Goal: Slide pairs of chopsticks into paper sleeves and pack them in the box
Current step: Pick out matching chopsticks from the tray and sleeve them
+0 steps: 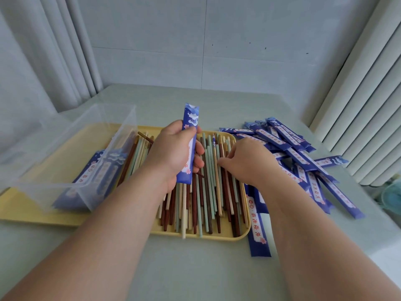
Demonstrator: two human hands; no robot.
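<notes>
The left hand (173, 153) gripped a blue paper sleeve (190, 127) above the middle of a yellow tray (217, 238), thumb and fingers curled round its lower half. The sleeve stood nearly upright, its notched open end pointing away from the person. The right hand (247, 161) lay just beside it, fingers bent down onto the loose chopsticks (208, 192). Its fingertips touched the sticks, but whether they pinched one could not be told.

The chopsticks, in brown, pale green and cream, lay heaped lengthwise across the right half of the tray, a few tips poking over its near rim. A clear plastic box (71, 135) stood on the tray's left end, touching the edge of the heap. Blue packed sleeves (95, 177) lay inside it, seen through its wall.

More blue sleeves were spread in a loose pile (303, 153) on the pale green worktop (173, 268) to the right of the tray. Some overlapped one another, and one long sleeve (258, 231) lay alongside the tray's right edge, near the right forearm.

Both bare forearms reached in from the near edge of the worktop. Pale curtains (358, 105) hung at the right and left, with a light wall (206, 40) behind.
</notes>
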